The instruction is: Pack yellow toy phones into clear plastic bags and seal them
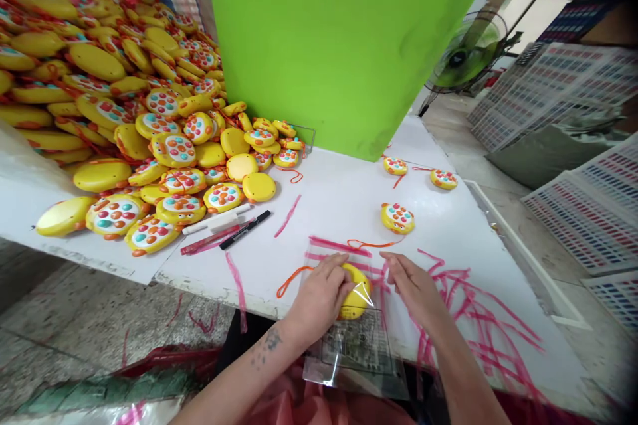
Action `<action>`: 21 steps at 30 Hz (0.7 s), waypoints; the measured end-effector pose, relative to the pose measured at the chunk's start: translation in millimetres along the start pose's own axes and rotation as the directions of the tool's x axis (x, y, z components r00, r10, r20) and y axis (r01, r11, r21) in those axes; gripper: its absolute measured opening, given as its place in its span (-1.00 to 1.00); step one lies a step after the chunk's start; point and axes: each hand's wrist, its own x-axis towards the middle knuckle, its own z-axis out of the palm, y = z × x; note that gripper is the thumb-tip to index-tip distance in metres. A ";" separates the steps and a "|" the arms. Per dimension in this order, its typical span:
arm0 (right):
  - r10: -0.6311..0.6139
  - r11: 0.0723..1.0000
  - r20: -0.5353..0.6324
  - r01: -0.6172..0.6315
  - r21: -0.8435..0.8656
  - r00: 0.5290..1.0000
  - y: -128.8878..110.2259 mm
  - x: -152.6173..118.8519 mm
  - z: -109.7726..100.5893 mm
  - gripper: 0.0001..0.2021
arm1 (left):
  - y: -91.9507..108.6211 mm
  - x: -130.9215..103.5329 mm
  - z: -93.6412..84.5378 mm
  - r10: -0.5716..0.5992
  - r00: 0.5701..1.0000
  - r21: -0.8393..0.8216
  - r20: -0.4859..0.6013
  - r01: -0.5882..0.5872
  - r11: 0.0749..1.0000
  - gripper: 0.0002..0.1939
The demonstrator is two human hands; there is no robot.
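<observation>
At the table's near edge my left hand point(321, 295) has its fingers curled over a yellow oval toy point(356, 295), which lies back side up. A clear plastic bag point(343, 352) with dark print lies around the toy and hangs over the edge. From under this hand an orange cord loop point(294, 277) sticks out to the left. My right hand point(411, 282) is just right of the toy, fingers drawn together beside the bag's edge. Pink plastic strips point(341, 246) lie near its fingertips; what it pinches, if anything, is hidden.
A large heap of yellow toys point(169, 119) with coloured buttons fills the left. A black marker point(244, 230) lies before it. Three separate toys, one nearby point(397, 218), sit farther back. Tangled pink strips point(468, 305) cover the right. A green panel point(323, 46) stands behind.
</observation>
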 end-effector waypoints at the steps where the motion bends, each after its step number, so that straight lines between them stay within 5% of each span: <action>1: 0.022 1.000 0.037 -0.022 -0.017 0.999 2.4 -3.2 -0.7 -0.60 | -0.1 0.3 -1.2 -0.002 1.000 -0.023 0.000 0.002 1.000 -0.92; 6: -0.037 0.999 0.187 0.032 0.028 0.982 -0.9 -19.5 13.5 -0.62 | 2.6 3.7 -10.1 -0.002 1.000 -0.093 0.031 0.005 0.996 -0.94; 12: -0.065 0.981 -0.031 0.070 0.180 0.997 -19.3 -26.8 33.3 -0.64 | 19.7 12.7 -21.7 -0.097 0.975 -0.019 0.199 0.102 0.995 -0.87; 14: -0.058 0.959 -0.062 0.073 0.275 0.996 -22.5 -27.3 34.4 -0.64 | 23.5 12.5 -24.7 -0.067 0.987 0.001 0.145 0.067 0.998 -0.87; 18: -0.027 0.880 -0.092 0.067 0.471 0.995 -24.7 -29.8 31.0 -0.64 | 18.4 4.0 -30.5 -0.038 0.982 0.001 -0.187 0.039 0.999 -0.79; 21: -0.029 0.841 -0.162 0.111 0.529 0.986 -26.7 -33.0 29.3 -0.68 | 10.1 -3.6 -31.6 -0.220 0.941 -0.175 -0.256 0.179 0.968 -0.64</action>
